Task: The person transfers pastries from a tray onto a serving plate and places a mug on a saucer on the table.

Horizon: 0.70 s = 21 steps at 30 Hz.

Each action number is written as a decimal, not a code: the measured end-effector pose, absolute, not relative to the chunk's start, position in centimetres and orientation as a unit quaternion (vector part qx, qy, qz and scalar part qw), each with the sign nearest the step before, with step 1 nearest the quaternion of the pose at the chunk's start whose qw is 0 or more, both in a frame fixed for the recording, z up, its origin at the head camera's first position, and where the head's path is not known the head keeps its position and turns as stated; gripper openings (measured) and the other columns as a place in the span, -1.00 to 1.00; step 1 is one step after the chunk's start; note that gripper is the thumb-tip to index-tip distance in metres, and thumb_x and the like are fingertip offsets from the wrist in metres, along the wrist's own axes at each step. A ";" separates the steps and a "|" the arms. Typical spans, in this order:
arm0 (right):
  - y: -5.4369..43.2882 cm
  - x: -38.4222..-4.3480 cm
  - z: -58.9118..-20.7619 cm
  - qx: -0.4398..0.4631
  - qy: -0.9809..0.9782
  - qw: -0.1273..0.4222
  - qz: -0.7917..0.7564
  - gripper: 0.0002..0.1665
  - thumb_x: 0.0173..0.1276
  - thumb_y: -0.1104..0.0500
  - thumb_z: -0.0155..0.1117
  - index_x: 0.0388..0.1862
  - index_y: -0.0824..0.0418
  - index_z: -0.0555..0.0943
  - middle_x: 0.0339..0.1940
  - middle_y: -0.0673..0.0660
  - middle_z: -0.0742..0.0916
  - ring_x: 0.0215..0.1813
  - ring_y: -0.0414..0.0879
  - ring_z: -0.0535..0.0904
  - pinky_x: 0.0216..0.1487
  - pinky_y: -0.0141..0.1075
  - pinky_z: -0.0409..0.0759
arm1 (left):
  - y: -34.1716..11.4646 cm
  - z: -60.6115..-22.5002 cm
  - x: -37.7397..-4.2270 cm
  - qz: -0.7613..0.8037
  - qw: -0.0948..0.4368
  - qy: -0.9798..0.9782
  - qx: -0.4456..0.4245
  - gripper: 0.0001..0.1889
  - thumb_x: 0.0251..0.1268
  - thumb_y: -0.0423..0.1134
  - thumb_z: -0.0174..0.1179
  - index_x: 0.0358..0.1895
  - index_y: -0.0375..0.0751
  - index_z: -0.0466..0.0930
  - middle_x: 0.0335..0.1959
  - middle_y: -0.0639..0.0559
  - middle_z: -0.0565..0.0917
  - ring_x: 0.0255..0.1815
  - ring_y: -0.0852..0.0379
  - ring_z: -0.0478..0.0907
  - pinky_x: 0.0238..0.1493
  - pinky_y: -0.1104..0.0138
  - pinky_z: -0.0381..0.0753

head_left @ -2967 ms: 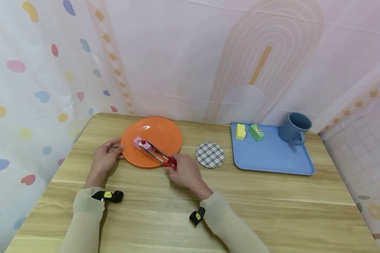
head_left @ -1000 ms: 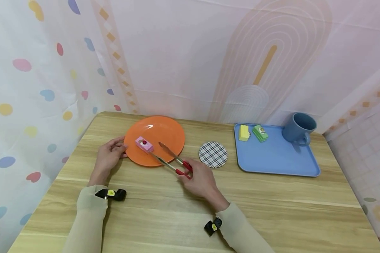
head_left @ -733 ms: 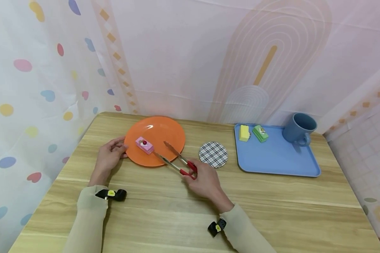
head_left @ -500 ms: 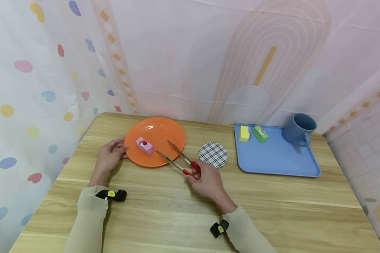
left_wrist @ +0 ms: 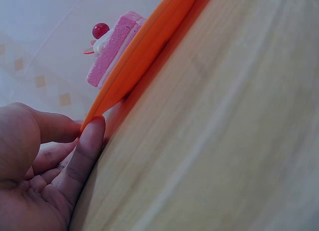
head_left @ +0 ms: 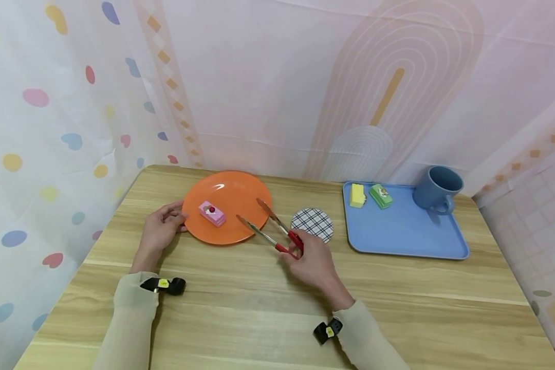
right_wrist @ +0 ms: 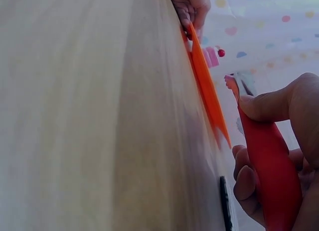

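Note:
On the orange plate (head_left: 231, 187) lies a pink toy cake slice (head_left: 212, 213) topped with a red cherry. My left hand (head_left: 159, 229) pinches the plate's left rim between thumb and fingers, plain in the left wrist view, where the fingertips (left_wrist: 92, 130) meet at the rim. My right hand (head_left: 313, 260) grips red-handled tongs (head_left: 270, 239) by their handles. The tongs' arms are spread with nothing between them, and their tips hang over the plate's right part, apart from the cake. The right wrist view shows the red handle (right_wrist: 269, 166) between thumb and fingers.
A round plaid coaster (head_left: 312, 222) lies just beyond my right hand. Farther right, a blue tray (head_left: 402, 236) bears a yellow cake piece (head_left: 356, 196), a green cake piece (head_left: 381, 196) and a blue mug (head_left: 437, 187). A patterned cloth (head_left: 259, 92) hangs behind the wooden table (head_left: 231, 308).
The tongs, around the pink cake at first, have spread and let it go on the plate. My right hand has drawn them rightward. The left hand stays at the rim.

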State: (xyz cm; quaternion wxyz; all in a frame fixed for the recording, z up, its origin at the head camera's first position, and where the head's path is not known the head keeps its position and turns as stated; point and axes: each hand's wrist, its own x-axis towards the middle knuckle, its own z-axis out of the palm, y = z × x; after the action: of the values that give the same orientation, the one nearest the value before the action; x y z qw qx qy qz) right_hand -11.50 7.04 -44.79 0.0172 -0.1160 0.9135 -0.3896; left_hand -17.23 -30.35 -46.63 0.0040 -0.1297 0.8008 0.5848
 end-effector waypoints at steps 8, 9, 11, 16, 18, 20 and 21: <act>8.1 -12.0 -44.4 -0.109 0.909 0.000 -0.401 -0.52 0.24 0.03 0.55 0.07 0.19 0.65 -0.37 -0.08 0.70 -0.52 -0.21 0.46 -0.51 -0.40 0.43 | -30.3 -46.7 -17.3 0.586 0.004 0.799 -0.131 -0.47 0.56 -0.27 0.13 0.51 -0.25 0.36 -0.14 0.17 0.56 -0.30 0.44 0.60 -0.21 0.51 0.78; 8.2 -12.1 -44.3 -0.107 0.909 -0.001 -0.403 -0.52 0.24 0.02 0.55 0.06 0.19 0.65 -0.37 -0.08 0.70 -0.52 -0.21 0.45 -0.51 -0.40 0.42 | -30.3 -46.7 -17.3 0.586 0.003 0.800 -0.131 -0.48 0.56 -0.27 0.13 0.51 -0.25 0.36 -0.14 0.17 0.56 -0.30 0.44 0.60 -0.21 0.51 0.78; 8.5 -12.2 -44.2 -0.100 0.909 0.001 -0.405 -0.52 0.24 0.02 0.56 0.05 0.19 0.65 -0.40 -0.07 0.67 -0.52 -0.21 0.44 -0.51 -0.41 0.40 | -30.3 -46.7 -17.3 0.586 0.002 0.799 -0.131 -0.48 0.56 -0.28 0.13 0.51 -0.25 0.36 -0.14 0.17 0.57 -0.30 0.45 0.60 -0.21 0.51 0.78; 9.0 -12.5 -43.8 -0.086 0.909 0.012 -0.407 -0.51 0.25 0.02 0.54 0.07 0.20 0.64 -0.42 -0.04 0.64 -0.51 -0.18 0.42 -0.52 -0.41 0.36 | -30.3 -46.7 -17.3 0.585 0.001 0.801 -0.130 -0.48 0.56 -0.27 0.13 0.51 -0.26 0.36 -0.14 0.16 0.57 -0.31 0.45 0.60 -0.21 0.51 0.78; 9.2 -12.5 -43.7 -0.082 0.911 0.012 -0.405 -0.53 0.26 0.03 0.54 0.06 0.20 0.64 -0.43 -0.02 0.64 -0.50 -0.17 0.42 -0.50 -0.40 0.36 | -30.3 -46.7 -17.3 0.584 0.002 0.801 -0.130 -0.47 0.56 -0.27 0.13 0.51 -0.25 0.36 -0.14 0.16 0.57 -0.31 0.45 0.60 -0.21 0.51 0.78; 9.4 -12.6 -43.6 -0.077 0.913 0.008 -0.401 -0.52 0.26 0.04 0.55 0.08 0.21 0.64 -0.43 -0.02 0.65 -0.48 -0.16 0.44 -0.48 -0.39 0.39 | -30.3 -46.7 -17.3 0.583 0.002 0.802 -0.130 -0.48 0.56 -0.27 0.13 0.51 -0.25 0.36 -0.14 0.17 0.57 -0.32 0.45 0.60 -0.22 0.51 0.78; 9.6 -12.7 -43.5 -0.074 0.913 0.005 -0.401 -0.50 0.25 0.05 0.55 0.10 0.22 0.64 -0.42 -0.01 0.65 -0.47 -0.16 0.45 -0.46 -0.39 0.40 | -30.3 -46.7 -17.3 0.583 0.002 0.802 -0.130 -0.48 0.56 -0.27 0.13 0.51 -0.25 0.36 -0.15 0.17 0.57 -0.32 0.44 0.60 -0.22 0.51 0.78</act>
State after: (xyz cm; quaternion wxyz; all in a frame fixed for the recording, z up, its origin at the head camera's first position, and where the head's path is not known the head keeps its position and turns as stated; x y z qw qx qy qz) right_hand -12.66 9.58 -43.54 0.0052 -0.0742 0.9132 -0.4006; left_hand -17.28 -30.34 -46.69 0.0021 -0.1304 0.8021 0.5828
